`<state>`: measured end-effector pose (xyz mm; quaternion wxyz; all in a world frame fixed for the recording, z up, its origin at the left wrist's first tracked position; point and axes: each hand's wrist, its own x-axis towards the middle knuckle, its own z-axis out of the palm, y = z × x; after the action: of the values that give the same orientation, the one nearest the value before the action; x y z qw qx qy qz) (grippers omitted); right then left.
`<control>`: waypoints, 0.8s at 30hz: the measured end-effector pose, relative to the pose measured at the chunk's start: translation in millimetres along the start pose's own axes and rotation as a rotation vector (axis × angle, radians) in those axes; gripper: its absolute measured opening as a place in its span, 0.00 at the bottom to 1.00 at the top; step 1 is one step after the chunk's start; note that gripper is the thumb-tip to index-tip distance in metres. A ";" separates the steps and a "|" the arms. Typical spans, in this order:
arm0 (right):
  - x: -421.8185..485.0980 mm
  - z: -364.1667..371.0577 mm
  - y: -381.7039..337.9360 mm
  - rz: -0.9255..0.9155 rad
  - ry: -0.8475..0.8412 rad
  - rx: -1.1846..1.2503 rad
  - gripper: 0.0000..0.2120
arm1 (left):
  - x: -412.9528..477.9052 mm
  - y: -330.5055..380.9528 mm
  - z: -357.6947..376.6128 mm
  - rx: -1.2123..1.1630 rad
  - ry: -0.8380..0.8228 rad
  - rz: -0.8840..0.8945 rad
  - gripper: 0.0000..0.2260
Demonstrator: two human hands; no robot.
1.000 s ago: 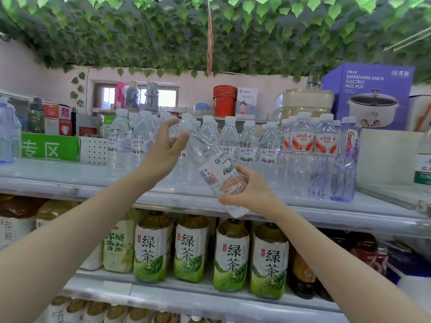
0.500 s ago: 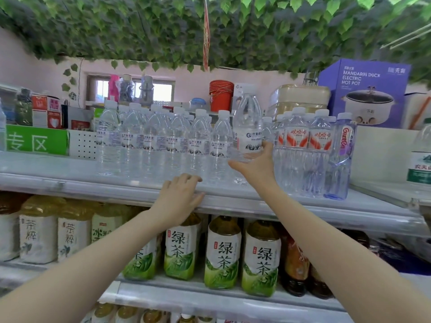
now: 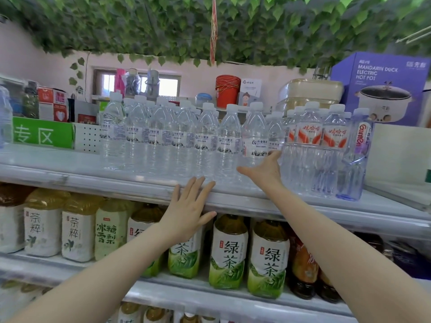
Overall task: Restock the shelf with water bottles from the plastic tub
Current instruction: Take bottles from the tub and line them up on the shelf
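Note:
A row of clear water bottles (image 3: pixel 182 136) with white caps stands on the upper shelf (image 3: pixel 93 183). The rightmost of them, a water bottle (image 3: pixel 255 134), stands upright on the shelf. My right hand (image 3: pixel 263 171) is in front of its lower part, thumb to the left and fingers spread up to the right, not clasping it. My left hand (image 3: pixel 191 206) lies flat against the shelf's front edge, fingers apart and holding nothing. The plastic tub is out of view.
Red-labelled water bottles (image 3: pixel 310 134) and a purple-tinted bottle (image 3: pixel 356 155) stand to the right. Green tea bottles (image 3: pixel 229 252) fill the shelf below. A hot pot box (image 3: pixel 382 87) is at the back right, a green sign (image 3: pixel 42 136) at the left. Bare shelf lies left of the row.
My right hand has set the bottle upright at the right end of the row and opened off it. My left hand dropped from the bottle to the shelf edge.

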<state>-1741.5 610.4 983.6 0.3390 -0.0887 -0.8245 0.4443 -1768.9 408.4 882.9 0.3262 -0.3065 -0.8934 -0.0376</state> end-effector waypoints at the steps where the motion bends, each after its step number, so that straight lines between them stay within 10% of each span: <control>1: 1.1 0.8 0.8 0.010 -0.002 -0.005 0.44 | -0.4 1.1 1.6 0.016 0.006 -0.007 0.32; 12: 4.4 -29.8 0.8 0.113 -0.308 -0.156 0.51 | 1.4 6.6 3.9 0.032 -0.012 -0.024 0.36; 24: 4.8 -17.6 4.8 0.028 -0.133 -0.290 0.47 | 3.0 6.7 -3.5 0.029 0.014 -0.023 0.37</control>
<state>-1734.7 627.2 988.7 0.2610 -0.1186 -0.8993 0.3303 -1764.8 414.5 886.6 0.3366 -0.2909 -0.8951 -0.0305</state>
